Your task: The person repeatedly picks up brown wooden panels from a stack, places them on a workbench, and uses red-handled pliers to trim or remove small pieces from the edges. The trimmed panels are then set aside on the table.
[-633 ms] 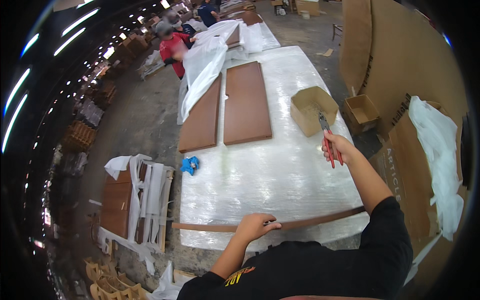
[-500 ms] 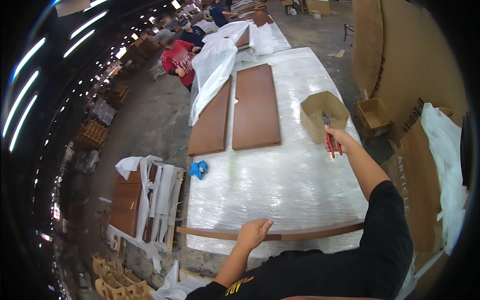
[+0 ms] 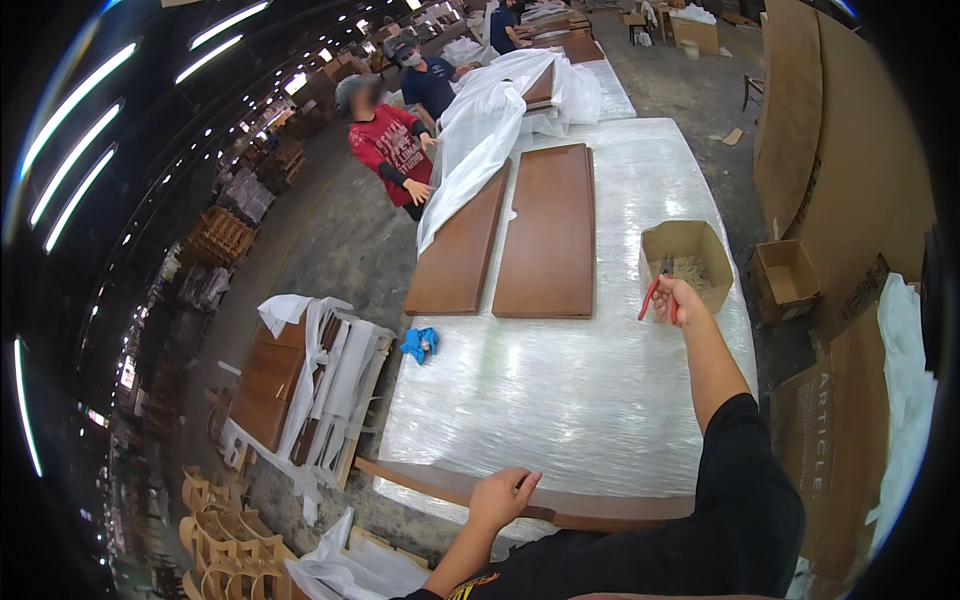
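My right hand [image 3: 677,301] is closed round the red-handled pliers [image 3: 649,300]. Their dark jaws point into an octagonal cardboard box [image 3: 655,245], at its near side, and the handles are spread apart. Small bits lie on the box's bottom, too small to name. Close to my body, my left hand [image 3: 500,500] grips a long brown wooden rail [image 3: 610,512] near its middle. The rail lies crosswise along the near edge of the plastic-wrapped table [image 3: 560,400]; my right sleeve hides its right end.
Two brown wooden panels [image 3: 545,240] lie farther up the table, the left one partly under white wrapping [image 3: 470,165]. A crumpled blue item [image 3: 420,344] sits at the left edge. Wrapped panels [image 3: 270,385] stand left. A person in red [image 3: 385,150] stands beyond.
My view has shifted. The pliers' handles have spread and their jaws have turned. The rail has tilted, showing more of its broad face. The person in red has lowered a hand.
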The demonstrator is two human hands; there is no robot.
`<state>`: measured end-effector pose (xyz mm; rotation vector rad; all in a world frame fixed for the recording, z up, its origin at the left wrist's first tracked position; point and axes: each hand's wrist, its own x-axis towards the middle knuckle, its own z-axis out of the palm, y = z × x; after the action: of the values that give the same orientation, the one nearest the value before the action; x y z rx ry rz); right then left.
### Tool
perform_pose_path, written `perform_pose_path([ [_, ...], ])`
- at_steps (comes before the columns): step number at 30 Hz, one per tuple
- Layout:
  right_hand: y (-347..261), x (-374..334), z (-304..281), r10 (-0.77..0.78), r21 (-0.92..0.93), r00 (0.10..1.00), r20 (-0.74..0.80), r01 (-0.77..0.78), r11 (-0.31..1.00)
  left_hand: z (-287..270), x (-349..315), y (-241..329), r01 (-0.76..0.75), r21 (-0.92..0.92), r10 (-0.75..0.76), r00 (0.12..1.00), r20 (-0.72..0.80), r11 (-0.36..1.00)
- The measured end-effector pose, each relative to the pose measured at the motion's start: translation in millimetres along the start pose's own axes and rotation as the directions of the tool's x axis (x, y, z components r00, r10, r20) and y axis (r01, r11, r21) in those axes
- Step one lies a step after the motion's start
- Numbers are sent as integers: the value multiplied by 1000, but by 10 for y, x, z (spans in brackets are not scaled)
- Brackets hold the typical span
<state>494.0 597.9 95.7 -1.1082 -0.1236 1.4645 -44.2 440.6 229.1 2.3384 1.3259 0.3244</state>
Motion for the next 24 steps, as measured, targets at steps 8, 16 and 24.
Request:
perform_pose_path([
  [8,153,-1693,331,-174,-617,984,33,157,771,-176,-87,-181,-158,-95,179,940,290,983],
  [16,938,-4468,981,-142,-672,951,274,294,679,-389,-32,-526,-443,-65,412,759,503,894],
  [24,3395,-5044,991,309,-742,916,-255,-390,545,-305,381,-745,-443,61,361,797,484,895],
])
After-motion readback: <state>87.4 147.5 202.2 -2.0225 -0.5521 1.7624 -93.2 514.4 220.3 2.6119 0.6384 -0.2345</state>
